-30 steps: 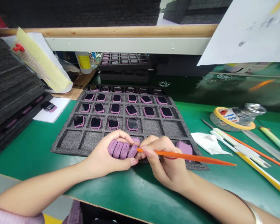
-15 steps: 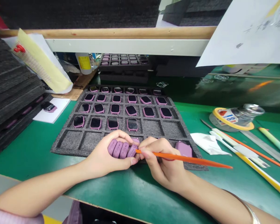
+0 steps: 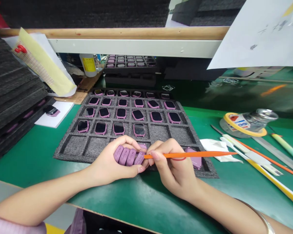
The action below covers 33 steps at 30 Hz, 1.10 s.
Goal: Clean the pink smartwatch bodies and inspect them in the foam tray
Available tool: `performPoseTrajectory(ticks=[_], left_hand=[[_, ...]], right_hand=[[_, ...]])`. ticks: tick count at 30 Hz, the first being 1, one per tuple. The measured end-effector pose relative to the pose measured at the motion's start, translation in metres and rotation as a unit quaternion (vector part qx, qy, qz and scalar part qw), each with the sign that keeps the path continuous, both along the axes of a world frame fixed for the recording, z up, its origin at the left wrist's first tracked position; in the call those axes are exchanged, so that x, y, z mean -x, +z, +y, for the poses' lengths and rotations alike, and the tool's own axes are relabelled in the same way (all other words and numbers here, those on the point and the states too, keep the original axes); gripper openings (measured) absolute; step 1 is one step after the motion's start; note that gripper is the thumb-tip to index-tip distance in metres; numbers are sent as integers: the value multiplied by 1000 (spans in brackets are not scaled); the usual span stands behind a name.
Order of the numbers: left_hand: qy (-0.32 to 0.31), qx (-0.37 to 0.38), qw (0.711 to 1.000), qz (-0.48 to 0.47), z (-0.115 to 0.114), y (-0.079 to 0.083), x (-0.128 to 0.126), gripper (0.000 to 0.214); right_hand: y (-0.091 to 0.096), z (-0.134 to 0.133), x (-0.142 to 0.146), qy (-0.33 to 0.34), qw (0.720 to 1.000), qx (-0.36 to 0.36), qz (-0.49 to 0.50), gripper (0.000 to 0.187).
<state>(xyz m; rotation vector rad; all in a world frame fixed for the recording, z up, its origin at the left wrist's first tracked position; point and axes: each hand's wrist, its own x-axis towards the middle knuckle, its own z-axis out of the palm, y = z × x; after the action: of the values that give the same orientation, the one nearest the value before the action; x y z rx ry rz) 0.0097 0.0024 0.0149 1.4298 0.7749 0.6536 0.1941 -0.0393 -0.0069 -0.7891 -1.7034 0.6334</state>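
Observation:
My left hand is closed around several purple watch cases held in a row on edge. Between thumb and finger of my right hand is a thin orange stick, its left tip touching the rightmost case of the row. Both hands are above the near edge of a grey foam tray. Purple watches with black screens lie in many of its compartments. A further purple case sits in the near right corner, partly behind my right hand.
On the right are a glass bottle with a metal cap, a white tissue and several long tools. Stacked black foam trays stand at left, beside a watch on a white pad. A shelf edge crosses above.
The orange stick has swung so that its free right end is higher, with its tip still at the rightmost case. My left hand keeps its hold on the row.

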Motion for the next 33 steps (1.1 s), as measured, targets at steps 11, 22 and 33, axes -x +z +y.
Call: performPoseTrajectory(ticks=[11,22,33], left_hand=[[15,-12,1000,5,0,-1,0,33],[5,-34,999,15,-1,-3,2,36],[-3,-38,999,25,-2,-4,4,33]], right_hand=[[5,-1,-1,-1,999,-8,-33,16],[27,0,-13,-83,995,44,32,17],[31,-30,-139,-281,863,357,-220,51]])
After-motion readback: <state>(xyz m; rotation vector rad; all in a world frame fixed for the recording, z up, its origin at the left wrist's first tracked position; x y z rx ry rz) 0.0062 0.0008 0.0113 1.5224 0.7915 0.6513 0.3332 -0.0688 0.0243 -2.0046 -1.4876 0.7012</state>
